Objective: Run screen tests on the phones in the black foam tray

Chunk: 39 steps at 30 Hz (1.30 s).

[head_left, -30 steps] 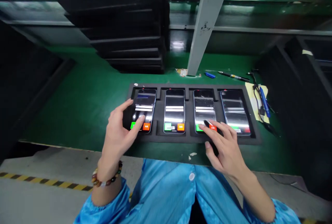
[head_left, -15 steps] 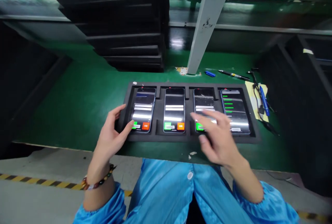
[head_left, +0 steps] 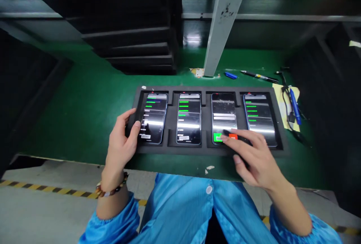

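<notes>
A black foam tray holds several smartphones lying face up in a row of recesses. My left hand grips the tray's left edge, its thumb beside the leftmost phone. That phone and the second phone show text lists with green lines. Over the lower part of the third phone is my right hand, empty, fingers spread and forefinger stretched to its green button; whether it touches the glass I cannot tell. An orange-red button glows beside it. The rightmost phone shows green lines, its lower part partly behind my fingers.
Behind the tray rise stacked black trays and a grey post. A blue cap, black pen, blue pen and black cable lie at the right. Dark stacks flank the green bench.
The two left phones have switched from screens with green and orange buttons to lists. My left thumb has drawn back from the leftmost screen; my right hand has shifted right and down.
</notes>
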Motion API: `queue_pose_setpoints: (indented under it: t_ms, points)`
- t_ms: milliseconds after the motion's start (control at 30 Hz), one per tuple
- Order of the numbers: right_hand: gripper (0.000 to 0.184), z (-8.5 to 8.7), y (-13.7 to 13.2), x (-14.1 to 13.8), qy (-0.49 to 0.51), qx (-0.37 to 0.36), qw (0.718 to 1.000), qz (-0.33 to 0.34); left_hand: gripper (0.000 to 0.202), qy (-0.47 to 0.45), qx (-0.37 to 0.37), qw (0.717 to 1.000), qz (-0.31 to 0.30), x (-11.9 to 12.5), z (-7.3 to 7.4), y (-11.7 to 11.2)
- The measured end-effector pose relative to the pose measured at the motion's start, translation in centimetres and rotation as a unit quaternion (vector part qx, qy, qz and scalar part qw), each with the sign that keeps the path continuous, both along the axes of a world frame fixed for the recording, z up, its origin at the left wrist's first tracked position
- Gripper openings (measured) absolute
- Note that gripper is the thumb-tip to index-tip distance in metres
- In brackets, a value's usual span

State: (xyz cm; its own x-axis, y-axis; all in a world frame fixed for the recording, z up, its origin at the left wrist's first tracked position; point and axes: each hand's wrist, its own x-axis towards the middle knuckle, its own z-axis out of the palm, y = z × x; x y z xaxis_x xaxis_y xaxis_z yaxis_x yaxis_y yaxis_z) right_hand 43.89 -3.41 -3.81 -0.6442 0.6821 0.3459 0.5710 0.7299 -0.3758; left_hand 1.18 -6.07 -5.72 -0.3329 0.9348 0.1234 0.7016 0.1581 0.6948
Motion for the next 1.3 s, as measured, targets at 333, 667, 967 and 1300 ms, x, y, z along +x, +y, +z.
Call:
queue_pose_setpoints:
  t_ms: [333, 667, 967, 1300]
  points:
    - [0.042, -1.0, 0.9, 5.6, 0.040, 0.034, 0.966, -0.252, 0.053, 0.028, 0.001, 0.999, 0.020, 0.5, 0.4, 0.8]
    - [0.041, -2.4, 2.7, 6.7, 0.051, 0.052, 0.960, -0.270, 0.055, 0.075, 0.022, 0.996, -0.040, 0.3, 0.2, 3.7]
    - [0.049, -0.6, 2.9, 1.2, 0.016, 0.007, 0.984, -0.179, 0.047, 0.069, 0.031, 0.994, -0.075, -0.4, 1.1, 5.1]
    - [0.052, -0.2, 5.4, -1.7, -0.017, -0.030, 0.984, -0.174, 0.055, 0.034, 0.021, 0.994, -0.101, -1.1, 0.9, 7.5]
